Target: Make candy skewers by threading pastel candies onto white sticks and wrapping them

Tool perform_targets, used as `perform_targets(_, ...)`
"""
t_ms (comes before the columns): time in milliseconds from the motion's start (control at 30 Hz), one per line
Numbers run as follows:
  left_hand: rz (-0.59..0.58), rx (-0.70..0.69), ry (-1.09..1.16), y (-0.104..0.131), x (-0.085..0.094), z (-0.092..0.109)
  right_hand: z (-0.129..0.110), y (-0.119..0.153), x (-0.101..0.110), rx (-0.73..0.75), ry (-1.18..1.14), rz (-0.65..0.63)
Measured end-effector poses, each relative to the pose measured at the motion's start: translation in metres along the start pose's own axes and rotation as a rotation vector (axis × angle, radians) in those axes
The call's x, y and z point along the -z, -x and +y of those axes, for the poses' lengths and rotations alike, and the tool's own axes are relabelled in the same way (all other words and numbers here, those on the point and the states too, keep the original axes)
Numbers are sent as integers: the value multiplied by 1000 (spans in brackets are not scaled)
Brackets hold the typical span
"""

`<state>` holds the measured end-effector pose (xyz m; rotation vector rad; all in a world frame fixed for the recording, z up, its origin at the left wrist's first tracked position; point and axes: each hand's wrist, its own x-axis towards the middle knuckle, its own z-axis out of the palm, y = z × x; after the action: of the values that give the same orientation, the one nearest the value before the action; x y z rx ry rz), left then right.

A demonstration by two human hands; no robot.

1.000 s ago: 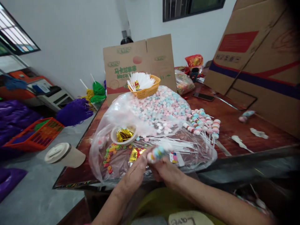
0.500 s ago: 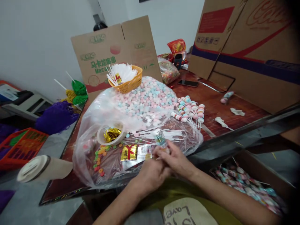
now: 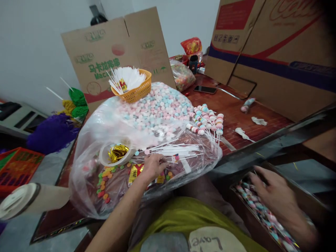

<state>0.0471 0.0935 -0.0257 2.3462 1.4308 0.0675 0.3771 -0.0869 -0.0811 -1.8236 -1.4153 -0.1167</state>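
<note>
My left hand [image 3: 154, 167] is over the front of the clear plastic bag, beside the white sticks [image 3: 181, 149] and the gold-and-red packets [image 3: 134, 173]; its fingers are bent and what they touch is hidden. My right hand [image 3: 273, 190], blurred, hangs over the box of wrapped candy skewers [image 3: 265, 213] at the lower right. Pink, blue and white candies [image 3: 162, 108] fill the bag's back part. Gold twist ties lie in a white bowl [image 3: 104, 154]. Colored candy rings [image 3: 105, 178] are at the bag's front left. Unwrapped skewers [image 3: 207, 119] are piled at its right.
An orange basket [image 3: 136, 92] of white sticks stands behind the candies. Cardboard panels [image 3: 141, 42] rise at the back and right. A phone [image 3: 205, 90] lies on the table. A lidded cup [image 3: 49, 197] is at the left edge, near an orange crate [image 3: 21, 168].
My hands have parted. My right hand went from the wrapped skewer at the bag's front to the box at the right; my left hand moved left and up toward the packets. The view shifted slightly.
</note>
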Motion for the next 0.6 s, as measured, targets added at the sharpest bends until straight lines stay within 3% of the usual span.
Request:
perform_targets(33, 7, -25, 30, 2, 3, -1, -26, -15, -16, 58, -44, 28)
perform_targets(100, 29, -98, 144, 7, 12, -5, -80, -44, -49, 152, -156, -49)
perform_targets(167, 38, -184, 310, 15, 20, -8, -127, -64, -79, 111, -434, -287)
perform_targets(233, 19, -229, 439, 24, 26, -10, -162, -75, -101, 66, -728, -653)
perform_targets(300, 13, -200, 504, 32, 29, -10, -182, -79, -116, 34, -867, -819)
perform_targets(467, 182, -6, 668, 39, 22, -5, -188, -76, -118, 38, -819, -666)
perform_targets(600, 184, -57, 670, 31, 15, 1, -178, -82, -103, 51, -838, -608)
